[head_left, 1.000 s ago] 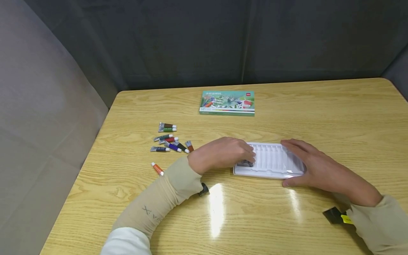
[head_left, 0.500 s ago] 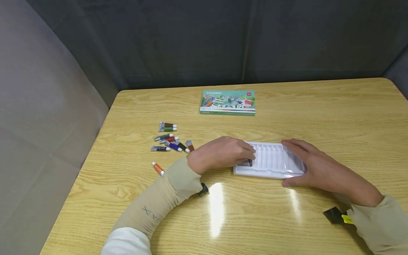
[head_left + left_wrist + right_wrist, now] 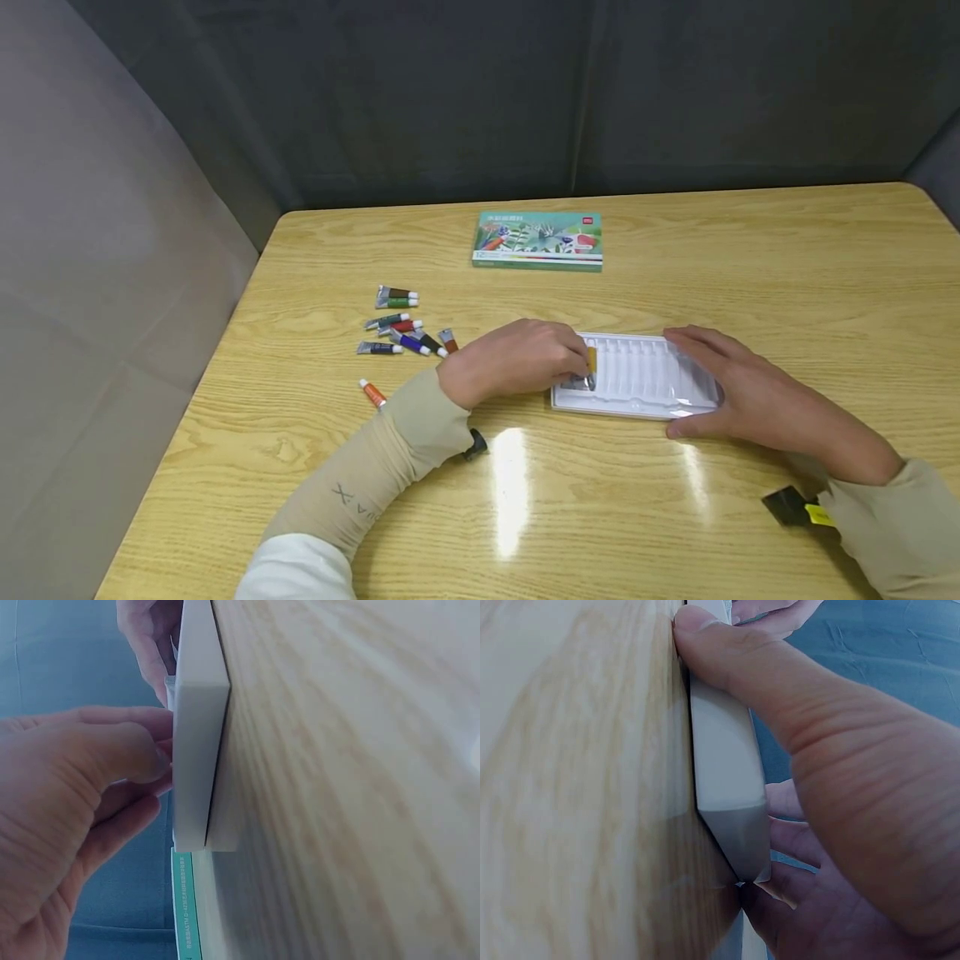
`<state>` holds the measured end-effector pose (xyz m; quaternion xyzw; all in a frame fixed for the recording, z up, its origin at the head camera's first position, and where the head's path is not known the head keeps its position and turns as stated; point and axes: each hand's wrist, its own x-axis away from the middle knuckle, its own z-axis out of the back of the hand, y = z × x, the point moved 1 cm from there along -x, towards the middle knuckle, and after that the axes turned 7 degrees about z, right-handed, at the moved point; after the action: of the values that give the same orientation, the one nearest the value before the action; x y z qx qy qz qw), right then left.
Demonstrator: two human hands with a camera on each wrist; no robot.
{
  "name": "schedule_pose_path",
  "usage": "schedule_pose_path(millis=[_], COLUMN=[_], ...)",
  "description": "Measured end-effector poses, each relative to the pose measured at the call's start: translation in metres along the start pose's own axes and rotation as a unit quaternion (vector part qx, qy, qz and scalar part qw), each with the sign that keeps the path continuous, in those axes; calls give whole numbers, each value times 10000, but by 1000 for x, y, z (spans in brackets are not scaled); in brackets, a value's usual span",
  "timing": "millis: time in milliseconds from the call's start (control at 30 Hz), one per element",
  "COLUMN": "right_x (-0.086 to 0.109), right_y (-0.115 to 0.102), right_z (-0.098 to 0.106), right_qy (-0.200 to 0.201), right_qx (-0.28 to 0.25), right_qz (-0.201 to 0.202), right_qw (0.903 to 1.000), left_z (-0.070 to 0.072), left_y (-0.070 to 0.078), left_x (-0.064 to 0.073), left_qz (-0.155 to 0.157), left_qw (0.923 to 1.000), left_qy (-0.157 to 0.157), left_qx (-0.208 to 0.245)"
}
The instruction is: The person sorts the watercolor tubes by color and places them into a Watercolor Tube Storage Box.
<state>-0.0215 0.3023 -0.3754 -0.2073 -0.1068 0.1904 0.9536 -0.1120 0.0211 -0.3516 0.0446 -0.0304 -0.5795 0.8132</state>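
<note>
A white plastic tray with slots lies on the table. My right hand grips its right end, thumb along the near side and fingers at the far side, as the right wrist view also shows. My left hand is over the left end with its fingers bent down into the slots. Beside its fingertips shows a paint tube with a yellow band and a silver end; the fingers cover the rest, and I cannot tell whether they pinch it. The slots to its right hold no tubes.
Several loose paint tubes lie in a cluster left of the tray. An orange tube lies nearer, beside my left sleeve. A green illustrated paint box sits farther back on the table.
My left fingers have shifted slightly left at the tray's left end, and the tube's yellow band has come into view. My right hand and the tray have stayed put.
</note>
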Motion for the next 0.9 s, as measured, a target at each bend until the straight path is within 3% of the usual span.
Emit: schedule_pose_path(millis=[500, 900], right_x=[-1, 0], right_y=[-1, 0], right_z=[1, 0], right_qy=[77, 31], right_qx=[9, 2], right_qz=[103, 51], right_qw=[9999, 10000], left_z=[-1, -1], left_y=[-2, -4], left_x=[3, 9], left_qz=[-93, -19], left_qw=[9990, 9996], left_qy=[126, 117], left_qx=[-415, -243])
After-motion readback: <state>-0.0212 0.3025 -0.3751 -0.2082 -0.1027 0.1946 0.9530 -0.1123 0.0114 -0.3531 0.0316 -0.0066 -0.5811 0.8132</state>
